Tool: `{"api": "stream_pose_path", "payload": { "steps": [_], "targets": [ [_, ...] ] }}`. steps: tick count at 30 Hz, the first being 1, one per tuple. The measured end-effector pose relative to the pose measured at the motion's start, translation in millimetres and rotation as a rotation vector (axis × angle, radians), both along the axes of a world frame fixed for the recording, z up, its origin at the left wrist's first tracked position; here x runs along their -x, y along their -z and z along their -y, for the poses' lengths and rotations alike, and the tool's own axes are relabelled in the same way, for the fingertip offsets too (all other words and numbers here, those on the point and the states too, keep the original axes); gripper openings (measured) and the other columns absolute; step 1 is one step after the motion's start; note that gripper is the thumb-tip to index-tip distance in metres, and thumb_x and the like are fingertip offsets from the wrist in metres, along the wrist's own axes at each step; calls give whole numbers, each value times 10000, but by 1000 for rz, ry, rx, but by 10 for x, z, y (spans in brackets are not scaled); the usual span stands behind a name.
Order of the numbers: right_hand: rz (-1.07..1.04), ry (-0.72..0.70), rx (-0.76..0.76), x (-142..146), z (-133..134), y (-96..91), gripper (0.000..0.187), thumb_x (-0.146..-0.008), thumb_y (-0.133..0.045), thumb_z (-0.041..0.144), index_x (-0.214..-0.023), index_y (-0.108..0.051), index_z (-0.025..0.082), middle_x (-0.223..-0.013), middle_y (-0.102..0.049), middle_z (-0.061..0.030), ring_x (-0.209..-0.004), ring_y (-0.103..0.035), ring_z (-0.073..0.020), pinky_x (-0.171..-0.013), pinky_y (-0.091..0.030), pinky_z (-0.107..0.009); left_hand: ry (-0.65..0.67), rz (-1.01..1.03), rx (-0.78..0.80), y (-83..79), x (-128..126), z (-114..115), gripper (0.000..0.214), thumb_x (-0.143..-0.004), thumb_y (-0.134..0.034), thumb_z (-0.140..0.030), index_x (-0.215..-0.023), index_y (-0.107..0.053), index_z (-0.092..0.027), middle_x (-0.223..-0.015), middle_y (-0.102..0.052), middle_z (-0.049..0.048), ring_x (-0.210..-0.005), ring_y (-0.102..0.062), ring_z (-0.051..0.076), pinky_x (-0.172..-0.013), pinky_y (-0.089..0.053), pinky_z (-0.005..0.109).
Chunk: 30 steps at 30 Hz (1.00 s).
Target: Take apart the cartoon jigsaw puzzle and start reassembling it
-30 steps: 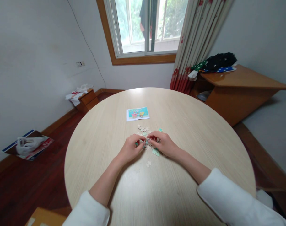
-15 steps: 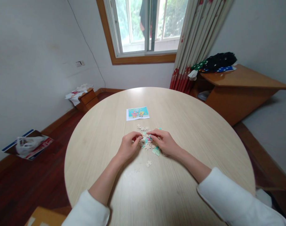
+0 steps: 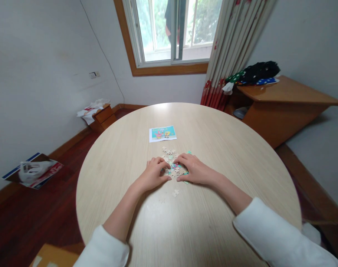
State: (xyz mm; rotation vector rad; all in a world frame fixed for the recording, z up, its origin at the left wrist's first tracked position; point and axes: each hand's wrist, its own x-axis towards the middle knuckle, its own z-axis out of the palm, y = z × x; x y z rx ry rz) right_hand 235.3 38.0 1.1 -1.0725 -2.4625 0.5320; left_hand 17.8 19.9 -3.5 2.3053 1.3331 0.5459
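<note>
A small heap of jigsaw puzzle pieces lies near the middle of the round table, some pale side up, others teal or pink. My left hand rests at the heap's left side, thumb and fingers apart and curved around its edge. On the right side my right hand is curved the same way, with its thumb spread from the fingers. I see nothing held in either hand. One loose puzzle piece lies on the near side of the heap. Beyond the pieces is a printed picture card with two cartoon figures.
A wooden desk bearing dark cloths stands at the right by the curtain. At the left are a small wooden cabinet and a plastic bag on the floor. A cardboard box sits at the lower left.
Both hands have opened from a pinched shape, and their thumbs have come down to the near side of the heap. The card and the loose piece have stayed put.
</note>
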Motion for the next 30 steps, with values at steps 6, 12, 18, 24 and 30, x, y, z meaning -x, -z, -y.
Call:
{"api": "stream_pose_path", "payload": {
  "steps": [6,12,18,24,30],
  "targets": [
    [19,25,18,34,-15,21,95,-841,-590,181,-927,-629,167,-865,-625,-57,-797,-567,-169,-733,-429,-289,11,69,-16,22,-20,-42,58,-799,-567,-146,-798,-611,-183,-900,-596,50,-883,-549,190,-815,-422,332],
    [-108,8,-41,27,-78,107,166,-893,-481,169,-840,-638,164,-811,-645,-60,-767,-577,-160,-731,-440,-291,-59,211,-77,17,-33,-57,114,-842,-487,-165,-771,-575,-176,-779,-586,22,-728,-537,139,-694,-435,263],
    [-288,75,-141,14,-97,114,184,-892,-447,181,-881,-631,187,-845,-651,-74,-810,-592,-178,-738,-472,-318,-172,333,-154,-49,-47,-42,123,-858,-489,-220,-798,-584,-172,-786,-624,26,-708,-548,130,-681,-436,252],
    [-363,125,-147,19,-46,60,196,-888,-435,170,-915,-628,190,-865,-662,-73,-832,-608,-178,-752,-483,-319,-191,320,-103,-53,-47,-40,178,-882,-450,-231,-838,-609,-163,-757,-639,24,-682,-557,132,-658,-434,250],
    [-364,127,-144,39,-47,79,215,-890,-424,182,-937,-633,176,-898,-688,-86,-851,-630,-184,-776,-496,-332,-145,119,-177,114,-34,-80,255,-852,-510,-202,-1077,-626,-176,-1158,-638,104,-1066,-527,236,-927,-397,412]
  ]
}}
